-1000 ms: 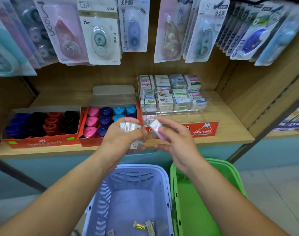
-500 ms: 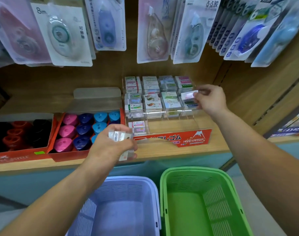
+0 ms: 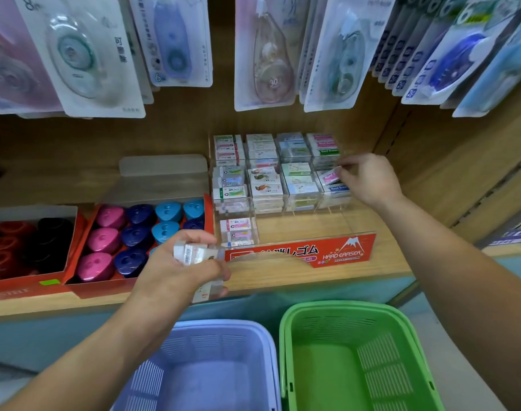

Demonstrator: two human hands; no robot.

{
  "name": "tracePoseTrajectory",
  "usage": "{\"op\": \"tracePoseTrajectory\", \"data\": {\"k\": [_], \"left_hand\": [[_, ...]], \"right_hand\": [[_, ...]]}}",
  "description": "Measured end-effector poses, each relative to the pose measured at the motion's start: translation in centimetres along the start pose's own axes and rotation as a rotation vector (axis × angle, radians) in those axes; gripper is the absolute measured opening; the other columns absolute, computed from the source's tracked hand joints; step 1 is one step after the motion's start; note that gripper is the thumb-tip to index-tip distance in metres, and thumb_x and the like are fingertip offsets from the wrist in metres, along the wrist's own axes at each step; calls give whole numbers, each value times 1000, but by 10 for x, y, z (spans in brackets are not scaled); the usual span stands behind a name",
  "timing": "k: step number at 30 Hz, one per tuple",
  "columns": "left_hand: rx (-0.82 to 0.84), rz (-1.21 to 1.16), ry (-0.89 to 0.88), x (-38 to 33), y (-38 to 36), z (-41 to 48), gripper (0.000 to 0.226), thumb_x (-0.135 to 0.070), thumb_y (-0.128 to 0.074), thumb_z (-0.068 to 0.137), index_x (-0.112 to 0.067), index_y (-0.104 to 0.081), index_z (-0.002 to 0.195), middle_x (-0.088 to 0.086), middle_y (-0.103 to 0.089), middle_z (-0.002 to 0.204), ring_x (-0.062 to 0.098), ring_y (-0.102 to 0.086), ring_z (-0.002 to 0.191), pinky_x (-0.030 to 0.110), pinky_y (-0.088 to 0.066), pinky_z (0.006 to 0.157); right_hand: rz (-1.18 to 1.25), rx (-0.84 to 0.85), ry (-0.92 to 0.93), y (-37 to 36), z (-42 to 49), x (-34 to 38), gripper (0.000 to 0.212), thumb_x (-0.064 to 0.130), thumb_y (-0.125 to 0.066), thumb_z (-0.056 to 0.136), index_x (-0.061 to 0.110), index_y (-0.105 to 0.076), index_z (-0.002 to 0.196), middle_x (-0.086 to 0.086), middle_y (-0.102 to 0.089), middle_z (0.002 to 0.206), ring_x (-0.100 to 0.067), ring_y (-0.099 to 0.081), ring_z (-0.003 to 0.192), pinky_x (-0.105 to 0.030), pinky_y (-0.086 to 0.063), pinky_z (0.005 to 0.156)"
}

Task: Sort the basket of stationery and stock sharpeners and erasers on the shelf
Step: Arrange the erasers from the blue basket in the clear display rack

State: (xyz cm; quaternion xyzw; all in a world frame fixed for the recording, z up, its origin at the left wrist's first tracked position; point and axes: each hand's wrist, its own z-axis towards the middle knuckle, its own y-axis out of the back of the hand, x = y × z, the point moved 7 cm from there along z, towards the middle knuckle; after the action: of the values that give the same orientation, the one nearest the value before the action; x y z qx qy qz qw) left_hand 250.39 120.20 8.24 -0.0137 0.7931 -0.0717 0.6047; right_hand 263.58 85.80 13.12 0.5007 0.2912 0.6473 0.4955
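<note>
Currently, a pink eraser (image 3: 330, 175) is pinched by the right hand (image 3: 369, 179) at the rightmost column of the rack (image 3: 300, 254) on the shelf (image 3: 380, 262); a bundle of erasers (image 3: 191, 253), perhaps four, is gripped by the left hand (image 3: 176, 275).

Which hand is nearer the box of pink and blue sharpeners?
Left. The left hand hovers at the sharpener box's front right corner, gripping erasers; the right hand is at the eraser display's right column, pinching a pink eraser.

The right hand (image 3: 369, 179) has carried its pink eraser (image 3: 330, 176) to the eraser display (image 3: 342, 254).
</note>
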Motion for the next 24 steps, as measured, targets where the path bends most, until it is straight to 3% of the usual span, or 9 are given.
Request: {"op": "tracePoseTrajectory", "data": {"k": [4,7,9,13,15,17,20,24], "left_hand": [[-4,-11,0,-3,-2,-4,38,10,-81,69,-12,-67,97,16,-72,86,31,-72,76,38,-61,60],[-21,-28,9,-5,-2,-8,35,15,-74,75,-12,-66,97,17,-73,87,32,-73,77,40,-63,61],[-25,-41,8,-6,0,-10,38,14,-78,70,-14,-67,93,17,-73,88,31,-73,76,40,-62,59],[-26,-65,18,-7,5,-13,30,13,-72,79,-14,-68,92,13,-73,87,26,-71,75,38,-61,60],[-19,-75,30,-6,5,-16,30,11,-72,79,-14,-68,94,11,-74,88,24,-71,74,37,-60,61],[-16,-96,36,-6,3,-21,29,11,-72,80,-13,-67,96,10,-73,86,23,-70,74,36,-60,59],[3,-137,35,-6,-2,-31,29,12,-69,83,-12,-63,100,10,-72,84,23,-69,72,37,-61,61],[61,-188,34,-8,-7,-45,30,7,-69,84,-15,-61,103,13,-72,90,24,-71,76,36,-61,63]], "right_hand": [[-123,-6,21,-11,-7,1,26,28,-63,97,18,-74,118,-13,-58,125,-32,-63,105,-41,-54,91],[-127,26,-54,-15,-9,-7,28,30,-64,96,21,-74,120,-13,-47,133,-34,-61,110,-42,-52,98],[-58,-26,-92,-7,-18,-5,27,28,-63,96,21,-74,120,-10,-48,130,-32,-60,110,-41,-52,97],[-47,-195,-53,12,-75,39,23,27,-66,92,24,-74,114,-2,-55,116,-22,-52,110,-36,-46,92],[149,-135,-9,6,-110,73,16,27,-68,92,27,-74,107,7,-57,110,-11,-54,99,-28,-44,85],[533,69,-27,-12,-141,109,15,22,-70,93,30,-74,105,11,-65,107,-4,-61,86,-21,-46,77],[879,289,-55,-30,-178,156,21,21,-67,96,38,-73,106,13,-73,109,-5,-65,92,-25,-52,83],[1115,347,-87,-28,-200,183,27,10,-69,94,28,-71,113,0,-72,105,-12,-68,91,-26,-56,77]]}}
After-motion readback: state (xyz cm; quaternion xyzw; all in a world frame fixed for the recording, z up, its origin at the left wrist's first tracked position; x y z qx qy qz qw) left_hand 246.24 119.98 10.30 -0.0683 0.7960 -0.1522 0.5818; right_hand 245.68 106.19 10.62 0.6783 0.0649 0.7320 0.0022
